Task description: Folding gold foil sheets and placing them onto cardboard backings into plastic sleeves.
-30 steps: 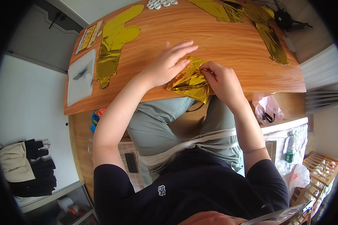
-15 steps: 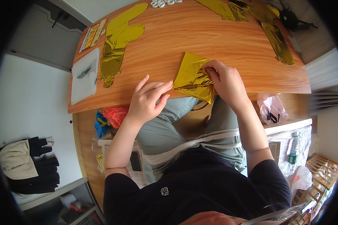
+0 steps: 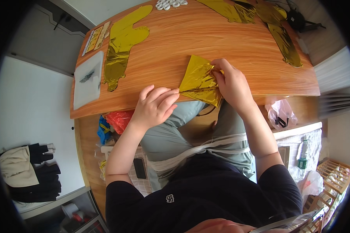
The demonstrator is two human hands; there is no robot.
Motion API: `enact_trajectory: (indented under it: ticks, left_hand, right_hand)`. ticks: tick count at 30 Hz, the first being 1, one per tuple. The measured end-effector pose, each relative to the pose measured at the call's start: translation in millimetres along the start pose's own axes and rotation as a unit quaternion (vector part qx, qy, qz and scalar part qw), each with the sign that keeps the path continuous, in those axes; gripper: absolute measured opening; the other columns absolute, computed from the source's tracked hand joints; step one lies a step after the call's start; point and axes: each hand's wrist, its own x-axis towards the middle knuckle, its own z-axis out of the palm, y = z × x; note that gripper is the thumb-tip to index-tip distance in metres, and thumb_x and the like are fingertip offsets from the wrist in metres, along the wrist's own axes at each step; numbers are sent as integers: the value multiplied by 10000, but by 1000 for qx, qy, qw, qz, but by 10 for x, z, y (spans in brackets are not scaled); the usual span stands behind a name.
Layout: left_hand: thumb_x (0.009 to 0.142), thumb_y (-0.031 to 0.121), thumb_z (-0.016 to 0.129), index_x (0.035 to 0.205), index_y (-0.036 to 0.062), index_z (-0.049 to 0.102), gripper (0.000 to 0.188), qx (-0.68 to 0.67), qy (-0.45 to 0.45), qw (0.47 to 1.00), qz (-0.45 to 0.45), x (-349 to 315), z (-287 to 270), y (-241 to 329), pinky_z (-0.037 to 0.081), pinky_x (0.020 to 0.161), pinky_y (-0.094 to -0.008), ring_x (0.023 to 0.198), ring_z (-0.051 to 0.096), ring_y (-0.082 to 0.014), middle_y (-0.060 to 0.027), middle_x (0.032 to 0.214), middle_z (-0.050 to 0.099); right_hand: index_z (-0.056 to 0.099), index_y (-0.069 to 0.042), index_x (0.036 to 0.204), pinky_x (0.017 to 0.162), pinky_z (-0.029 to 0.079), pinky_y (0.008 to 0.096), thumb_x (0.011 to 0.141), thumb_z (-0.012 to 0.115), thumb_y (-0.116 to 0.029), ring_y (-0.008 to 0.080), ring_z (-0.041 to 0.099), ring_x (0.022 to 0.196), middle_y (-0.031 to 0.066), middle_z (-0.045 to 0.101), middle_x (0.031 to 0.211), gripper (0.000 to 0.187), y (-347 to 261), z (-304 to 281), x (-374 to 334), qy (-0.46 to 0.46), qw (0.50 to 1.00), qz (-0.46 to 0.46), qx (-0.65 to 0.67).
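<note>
Right hand (image 3: 234, 82) closed into a pinch, thumb and forefinger nipping the right side of a squarish, creased sheet of shiny gold foil (image 3: 196, 75). That sheet lies just left of the right hand and reaches across to the left hand (image 3: 154, 106), its nearest corner jutting past the front edge of a brown wood-grain table (image 3: 163, 50). At the sheet's left corner, where a dark crease begins, the left hand's fingertips touch the foil; its fingers are slightly bent and loosely together, and whether they grip the corner I cannot tell.

Up and left of the left hand lies a long, flat gold foil shape with a rounded bulge (image 3: 118, 48). Farther left of that hand, near the table's side, is a flat translucent plastic packet with dark markings (image 3: 88, 79). Well beyond both hands, at the far edge, sits a cluster of small white rings (image 3: 171, 4). Up and right of the right hand, another flat gold foil piece (image 3: 282, 42) stretches near a black device with a cable (image 3: 297, 19).

Below the left hand, and left of it, a crumpled red plastic bag (image 3: 118, 121) shows under the table. Lower and right of the right hand is a pale pink plastic bag (image 3: 282, 110).
</note>
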Motion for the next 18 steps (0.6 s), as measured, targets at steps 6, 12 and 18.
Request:
enact_trajectory:
  ticks: [6,12,18]
  left_hand:
    - [955,605,635,1447,131,568,687,22,-15,997,-75,267,97,468,315,1183,-521,1304,579,-257,-76,1382,632]
    - [861,719,673,1514,53,508,947,-43,-36,994,-97,494,286,705,392,1182,-551,1453,482,-353,-184,1534,524]
    - [810,761,689,1505,40,512,1017,-58,-59,991,-107,518,269,694,407,1175,-527,1460,481,-349,-180,1538,529]
  right_hand:
    - [668,-29,1145,807,572,424,966,635,-30,390,729,937,202,741,1019,182,2,7,5,0,1000,-8,-8]
    - [670,-19,1145,813,575,422,961,640,-33,390,731,945,206,744,1015,187,-9,14,11,6,1000,-4,-9]
    - [667,5,1204,831,577,419,946,673,-26,390,727,962,186,732,1118,259,-27,-183,35,-31,996,23,76]
